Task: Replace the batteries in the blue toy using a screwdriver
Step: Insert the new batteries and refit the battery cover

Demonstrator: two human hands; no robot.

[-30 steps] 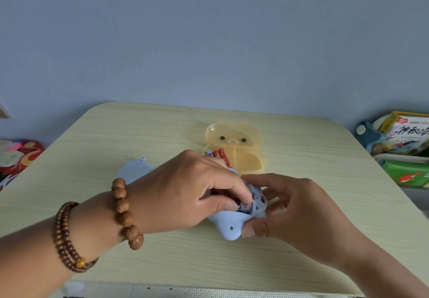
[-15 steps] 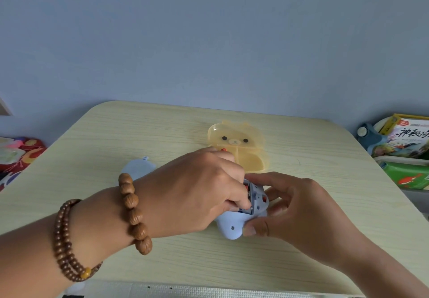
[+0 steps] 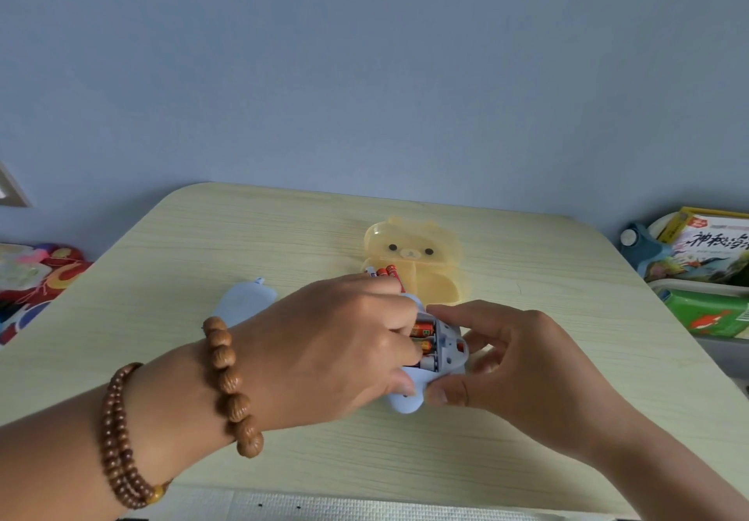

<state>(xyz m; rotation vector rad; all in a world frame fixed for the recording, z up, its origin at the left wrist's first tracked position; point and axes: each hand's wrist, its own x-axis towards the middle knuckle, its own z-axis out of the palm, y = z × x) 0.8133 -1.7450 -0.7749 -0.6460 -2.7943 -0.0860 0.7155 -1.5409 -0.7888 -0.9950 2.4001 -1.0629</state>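
Blue toy (image 3: pixel 409 397) sits near the front middle of the light wood table (image 3: pixel 283 245), underside up, battery bay open. Batteries in the bay (image 3: pixel 423 332): orange-red cells side by side, more of them exposed than half a second ago, when the fingers covered most of the bay.

Left hand (image 3: pixel 336 350) reaches in from the left, fingers curled down into the bay and pressing on the cells; whether it pinches one or just pushes, can't tell. Thumb braces on the toy's near lobe. It has slid slightly back off the bay since the earlier frame. Two strands of brown wooden beads (image 3: pixel 227 382) on that wrist.

Right hand (image 3: pixel 523 362) grips the toy from the right: thumb on the near edge, fingertips over the far edge, steadying it. Same hold as before.

Around it: pale blue cover piece (image 3: pixel 243 301) lies flat on the table just behind the left wrist, partly hidden by it. Yellow bear-shaped box (image 3: pixel 413 253) stands open just beyond the toy, lid up, spare batteries (image 3: pixel 387 271) in its left compartment, partly blocked by the left knuckles. Off the table's right edge, a book (image 3: pixel 705 249) and a green packet (image 3: pixel 709 309). Screwdriver not visible.
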